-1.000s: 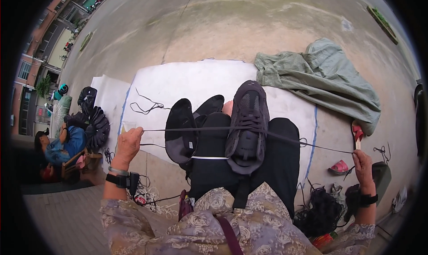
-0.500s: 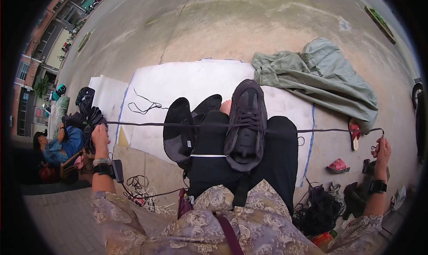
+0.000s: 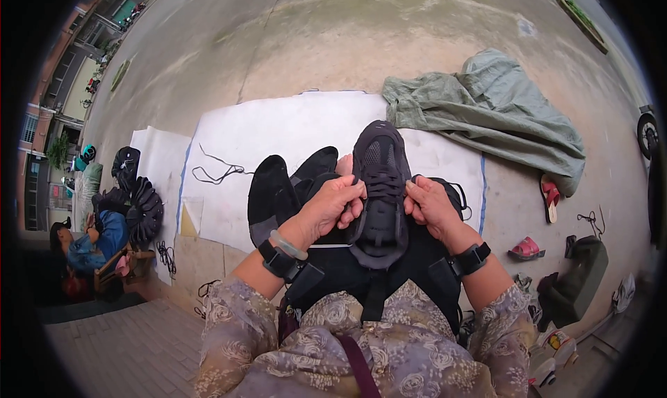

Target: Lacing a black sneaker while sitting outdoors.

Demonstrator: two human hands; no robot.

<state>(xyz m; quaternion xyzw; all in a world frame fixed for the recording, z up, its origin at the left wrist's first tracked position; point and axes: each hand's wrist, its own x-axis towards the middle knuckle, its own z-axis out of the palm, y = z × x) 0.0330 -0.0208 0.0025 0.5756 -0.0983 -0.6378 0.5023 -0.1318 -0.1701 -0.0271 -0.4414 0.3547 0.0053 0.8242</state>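
A dark grey lace-up shoe (image 3: 379,234) lies along my lap, toe pointing away from me. Its black shoelace (image 3: 384,184) runs crosswise over the tongue. My left hand (image 3: 329,209) is closed in a pinch on the lace at the shoe's left side. On the right side, the thumb and fingers of my right hand (image 3: 432,209) pinch the lace too. My fingers mostly cover the gripped lengths. Left of my left hand is a black sole-shaped piece (image 3: 269,186), perhaps another shoe, partly behind my wrist.
A white sheet (image 3: 278,123) with blue edges covers the ground ahead, with a loose black lace (image 3: 221,173) on it. Grey-green cloth (image 3: 486,113) lies at the far right. Red sandals (image 3: 526,248) are on the right; a seated person (image 3: 104,238) is at the left.
Both hands have come inward from wide apart, where they stretched the lace straight across my lap, to the two sides of the shoe. The view has shifted slightly.
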